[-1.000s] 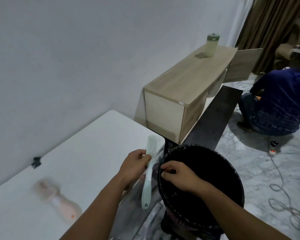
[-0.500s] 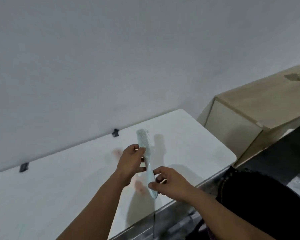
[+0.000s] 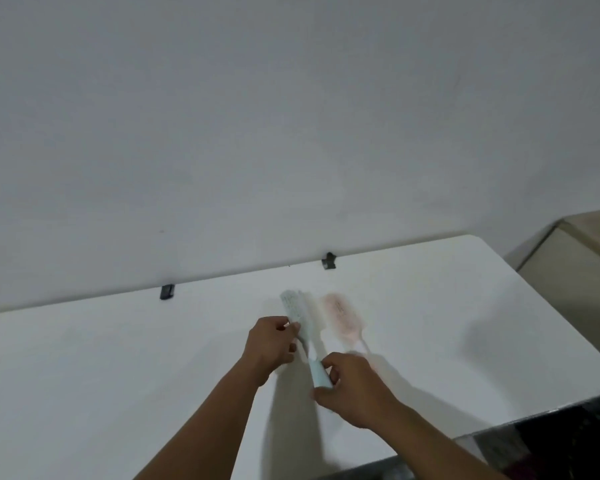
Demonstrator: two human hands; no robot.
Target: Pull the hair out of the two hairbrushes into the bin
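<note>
- Nearest thing is the right hand [image 3: 349, 388], fingers curled round the handle end of the pale blue hairbrush [image 3: 303, 329], so it's closed on the brush.
- Just past it the left hand [image 3: 271, 344] pinches the same brush near the base of the head. Both hands have it, held above the middle of the white table [image 3: 84, 375].
- My read: this brush looks ready to go down and the pink one is next. Lower it flat, a bit clear of the pink one so the two don't knock together, and don't let go until it's resting.
- The pink hairbrush [image 3: 342, 317] lies on the table just beyond and right of the blue one, head toward the far edge, handle pointing back at the near edge.
- Two small black clips [image 3: 167, 291] sit on the far edge.
- Hard to tell: everything's motion-blurred, so I can't see whether any hair is left in either brush's bristles.
- The bin [image 3: 568, 441] is cut off past the table's near right corner, just a dark sliver. Can't see inside it.
- A wooden cabinet [image 3: 582, 271] is clipped off past the right edge too.
</note>
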